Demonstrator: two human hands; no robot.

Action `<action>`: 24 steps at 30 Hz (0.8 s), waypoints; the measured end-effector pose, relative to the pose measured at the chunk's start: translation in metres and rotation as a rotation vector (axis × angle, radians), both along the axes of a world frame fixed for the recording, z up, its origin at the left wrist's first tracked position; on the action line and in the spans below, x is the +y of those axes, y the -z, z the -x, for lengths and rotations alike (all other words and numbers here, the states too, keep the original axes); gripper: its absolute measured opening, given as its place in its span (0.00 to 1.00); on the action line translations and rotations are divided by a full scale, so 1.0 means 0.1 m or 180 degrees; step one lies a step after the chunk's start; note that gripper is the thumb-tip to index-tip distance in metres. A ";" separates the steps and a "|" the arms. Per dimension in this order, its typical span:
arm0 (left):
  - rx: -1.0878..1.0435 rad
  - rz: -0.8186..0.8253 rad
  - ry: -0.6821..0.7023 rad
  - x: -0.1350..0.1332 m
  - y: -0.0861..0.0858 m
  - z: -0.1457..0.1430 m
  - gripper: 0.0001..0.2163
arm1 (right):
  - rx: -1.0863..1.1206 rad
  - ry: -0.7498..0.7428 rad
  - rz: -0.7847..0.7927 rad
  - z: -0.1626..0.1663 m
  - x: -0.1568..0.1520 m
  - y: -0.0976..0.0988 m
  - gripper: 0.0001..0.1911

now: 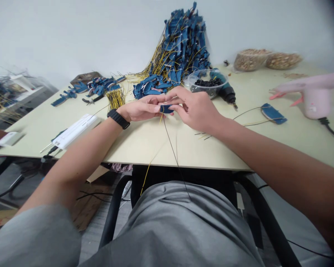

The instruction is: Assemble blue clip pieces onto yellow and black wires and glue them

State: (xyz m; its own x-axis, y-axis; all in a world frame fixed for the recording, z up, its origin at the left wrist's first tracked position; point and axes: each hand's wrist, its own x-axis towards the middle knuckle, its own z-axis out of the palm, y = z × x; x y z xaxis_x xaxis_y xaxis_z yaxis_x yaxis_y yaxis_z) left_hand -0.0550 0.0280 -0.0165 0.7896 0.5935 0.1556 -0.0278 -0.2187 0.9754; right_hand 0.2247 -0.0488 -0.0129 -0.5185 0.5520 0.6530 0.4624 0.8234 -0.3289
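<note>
Between my two hands, above the middle of the table, is a small blue plastic piece [166, 109] with wires. One black wire [171, 141] hangs from it past the table edge to my lap, and a yellow wire [146, 176] hangs lower left. My left hand [144, 107], with a black watch on the wrist, grips the piece's left end between thumb and fingers. At the other end, my right hand [193, 107] pinches the piece with thumb and fingertips. Fingers partly cover the piece.
A tall pile of blue wired pieces [183, 44] stands at the back. Nearby are a tub of black parts [208, 81], a drill [228, 94], a pink glue gun [314, 92], another blue wired piece [273, 113], pliers [93, 99] and a white box [76, 129].
</note>
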 end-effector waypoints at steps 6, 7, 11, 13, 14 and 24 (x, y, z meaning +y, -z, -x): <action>0.0023 0.0023 -0.0198 -0.02 -0.02 0.04 0.33 | 0.0105 -0.0238 -0.0167 0.03 -0.03 -0.03 0.25; 0.0034 0.0017 -0.0181 -0.03 -0.02 0.04 0.33 | 0.0115 -0.0256 -0.0173 0.04 -0.03 -0.02 0.25; 0.0056 -0.0055 -0.0096 -0.04 -0.04 0.02 0.31 | 0.0159 -0.0323 -0.0191 0.05 0.01 0.01 0.26; 0.0047 -0.0100 -0.0108 -0.04 -0.03 0.01 0.31 | 0.0141 -0.0283 -0.0100 0.05 -0.01 -0.01 0.26; 0.0045 -0.0116 -0.0117 -0.03 -0.02 0.01 0.31 | 0.0111 -0.0226 -0.0007 0.05 -0.03 -0.03 0.25; -0.0007 -0.0498 -0.0538 -0.02 -0.06 0.00 0.33 | 0.0353 0.0302 0.0683 0.01 -0.14 -0.20 0.12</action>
State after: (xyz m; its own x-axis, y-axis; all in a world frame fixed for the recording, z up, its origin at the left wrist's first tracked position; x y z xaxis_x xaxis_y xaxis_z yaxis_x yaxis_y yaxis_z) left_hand -0.0548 0.0264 -0.0107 0.6805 0.6860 0.2577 0.0201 -0.3689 0.9292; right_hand 0.2238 -0.0633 0.0072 -0.3895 0.7268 0.5657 0.4857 0.6839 -0.5444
